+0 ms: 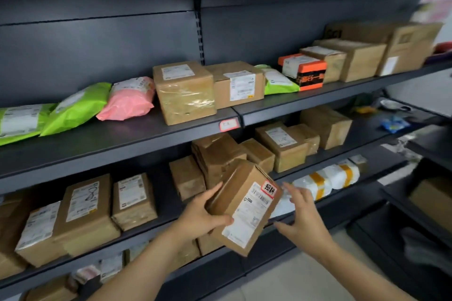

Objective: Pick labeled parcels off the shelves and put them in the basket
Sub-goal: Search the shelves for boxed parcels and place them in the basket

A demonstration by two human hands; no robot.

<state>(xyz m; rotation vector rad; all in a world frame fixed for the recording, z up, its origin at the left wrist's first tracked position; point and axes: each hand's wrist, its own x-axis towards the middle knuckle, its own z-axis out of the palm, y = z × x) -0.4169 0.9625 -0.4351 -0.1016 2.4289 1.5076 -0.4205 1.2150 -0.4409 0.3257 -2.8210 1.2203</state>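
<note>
Gripping labeled carton (244,205), left hand (203,216); shelves (122,135) hold parcels (184,91).

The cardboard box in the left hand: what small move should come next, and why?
Probably bring the right hand onto the free side of the cardboard box to steady it. The box is tilted and gripped only by the left hand at one end, while the right hand is open just beside it and not clearly touching it.
</note>
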